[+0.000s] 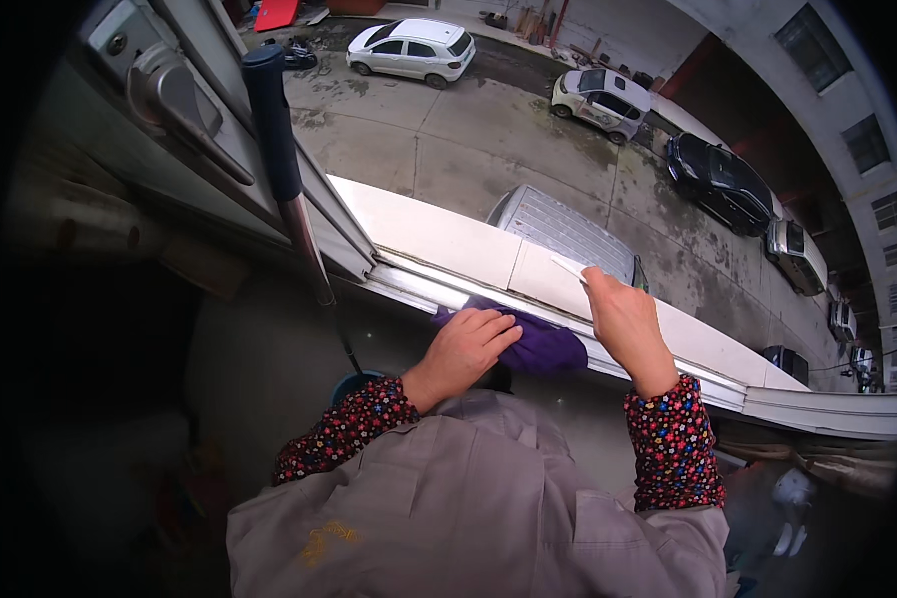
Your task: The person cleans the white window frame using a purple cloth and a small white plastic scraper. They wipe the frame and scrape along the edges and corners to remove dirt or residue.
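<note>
A purple cloth point(546, 347) lies bunched over the metal window track point(411, 290). My left hand point(471, 347) rests on the cloth's left part, fingers bent over it. To the right, my right hand point(628, 321) grips a thin white tool point(568, 267), whose flat end points left above the pale outer window ledge point(448, 232). The tool's kind cannot be told, and its rear part is hidden in the fist. Floral sleeve cuffs cover both wrists.
At the left stands a window sash with a metal handle point(187, 119). A pole with a dark grip point(273, 127) leans there, its foot by a blue container point(355, 383). Beyond the ledge is a drop to a yard with parked cars point(411, 51).
</note>
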A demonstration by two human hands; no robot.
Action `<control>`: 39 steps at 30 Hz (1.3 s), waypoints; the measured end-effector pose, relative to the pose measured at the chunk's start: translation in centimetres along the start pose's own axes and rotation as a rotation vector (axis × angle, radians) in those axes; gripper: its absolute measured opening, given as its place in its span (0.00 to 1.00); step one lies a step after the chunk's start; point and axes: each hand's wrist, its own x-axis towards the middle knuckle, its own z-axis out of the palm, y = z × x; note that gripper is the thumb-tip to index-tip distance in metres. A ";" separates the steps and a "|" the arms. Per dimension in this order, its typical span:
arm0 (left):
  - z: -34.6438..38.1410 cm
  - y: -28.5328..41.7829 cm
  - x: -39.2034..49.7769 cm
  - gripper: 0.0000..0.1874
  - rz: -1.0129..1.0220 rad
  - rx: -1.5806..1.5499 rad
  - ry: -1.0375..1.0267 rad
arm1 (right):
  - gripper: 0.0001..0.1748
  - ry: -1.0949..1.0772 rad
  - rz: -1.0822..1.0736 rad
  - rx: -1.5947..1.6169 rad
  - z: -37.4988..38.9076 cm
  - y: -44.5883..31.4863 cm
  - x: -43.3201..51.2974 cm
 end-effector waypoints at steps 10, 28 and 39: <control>-0.4 0.1 0.6 0.34 0.023 -0.011 -0.038 | 0.15 0.168 0.234 0.335 6.4 -3.3 -3.8; 0.2 0.2 2.0 0.41 -0.023 0.018 -0.137 | 0.14 0.031 0.084 0.055 4.2 -3.0 -3.1; 1.0 -0.5 0.8 0.30 0.007 -0.084 -0.011 | 0.07 -0.076 -0.066 -0.225 1.4 -3.0 -3.6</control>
